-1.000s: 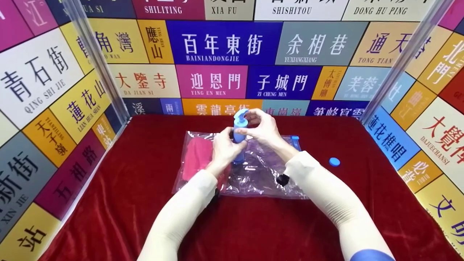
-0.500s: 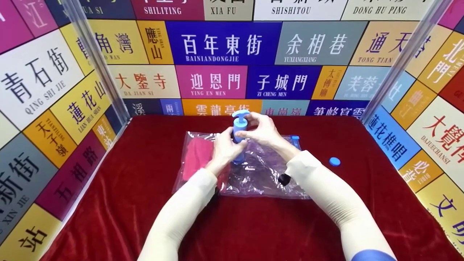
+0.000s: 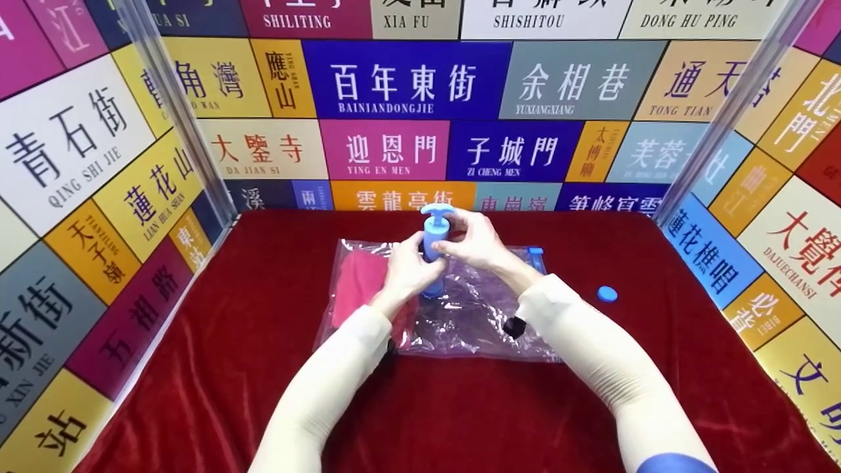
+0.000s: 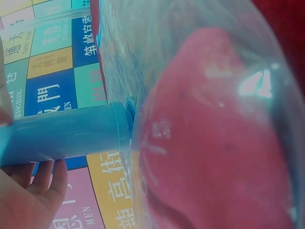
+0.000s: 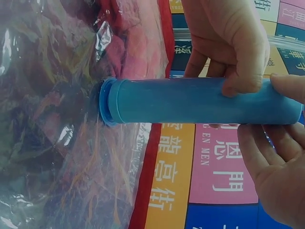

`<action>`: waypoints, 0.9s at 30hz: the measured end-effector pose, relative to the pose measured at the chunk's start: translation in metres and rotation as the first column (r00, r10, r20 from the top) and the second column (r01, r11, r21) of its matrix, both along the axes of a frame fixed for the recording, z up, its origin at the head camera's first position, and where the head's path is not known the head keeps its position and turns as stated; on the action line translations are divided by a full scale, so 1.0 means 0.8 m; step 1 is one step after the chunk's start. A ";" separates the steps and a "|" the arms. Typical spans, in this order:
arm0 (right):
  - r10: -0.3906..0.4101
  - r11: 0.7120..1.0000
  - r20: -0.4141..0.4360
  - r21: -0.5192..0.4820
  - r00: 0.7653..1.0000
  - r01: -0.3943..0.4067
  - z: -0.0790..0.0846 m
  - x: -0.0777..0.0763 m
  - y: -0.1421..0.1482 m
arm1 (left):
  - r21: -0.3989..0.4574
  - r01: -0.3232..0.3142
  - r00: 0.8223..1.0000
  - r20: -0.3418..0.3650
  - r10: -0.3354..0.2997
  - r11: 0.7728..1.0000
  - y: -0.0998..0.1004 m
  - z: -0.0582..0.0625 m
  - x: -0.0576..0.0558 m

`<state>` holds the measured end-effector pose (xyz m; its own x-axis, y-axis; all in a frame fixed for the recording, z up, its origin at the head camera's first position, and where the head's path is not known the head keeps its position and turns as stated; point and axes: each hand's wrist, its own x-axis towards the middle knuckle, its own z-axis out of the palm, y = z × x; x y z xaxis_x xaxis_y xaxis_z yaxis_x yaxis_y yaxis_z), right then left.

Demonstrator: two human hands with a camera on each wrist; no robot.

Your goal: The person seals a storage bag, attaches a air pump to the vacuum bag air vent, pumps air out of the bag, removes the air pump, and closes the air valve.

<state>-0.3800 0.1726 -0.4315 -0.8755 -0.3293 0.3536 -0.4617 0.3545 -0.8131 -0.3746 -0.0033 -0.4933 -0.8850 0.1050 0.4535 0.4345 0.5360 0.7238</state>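
The pump (image 3: 431, 247) stands upright on the bag (image 3: 470, 318); seating it looks done, while the puffed bag suggests air left inside. It is a smooth blue cylinder, T-handle raised. The left hand (image 3: 406, 266) grips its barrel; the right hand's (image 3: 476, 240) fingers hold it higher. Pink cloth (image 3: 360, 282) fills one side; a cap (image 3: 607, 293) lies apart.

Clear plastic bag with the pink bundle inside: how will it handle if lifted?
The clear plastic bag is probably floppy, judging by its wrinkles. It would likely sag to one side: the pink bundle lies toward its left end. Maybe slippery too, given the glossy glare.
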 end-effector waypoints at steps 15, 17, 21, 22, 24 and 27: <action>-0.177 0.979 -0.138 0.080 0.974 0.189 -0.007 0.001 -0.010 | 0.014 -0.066 0.997 -0.036 0.066 0.998 -0.001 0.000 0.002; -0.210 0.970 -0.147 0.091 0.967 0.224 -0.008 0.001 -0.012 | 0.017 -0.080 0.996 -0.049 0.081 0.997 0.000 -0.001 0.003; -0.269 0.953 -0.158 0.102 0.950 0.286 -0.009 0.002 -0.016 | 0.020 -0.098 0.992 -0.080 0.099 0.995 0.001 -0.002 0.002; -0.279 0.949 -0.160 0.101 0.947 0.297 -0.010 0.002 -0.017 | 0.022 -0.100 0.991 -0.088 0.102 0.995 0.001 -0.003 0.002; -0.291 0.947 -0.161 0.094 0.943 0.308 -0.011 0.001 -0.018 | 0.028 -0.101 0.989 -0.102 0.104 0.994 0.001 -0.004 0.003; -0.304 0.945 -0.152 0.076 0.940 0.318 -0.013 0.000 -0.020 | 0.035 -0.100 0.988 -0.115 0.104 0.994 0.002 -0.004 0.004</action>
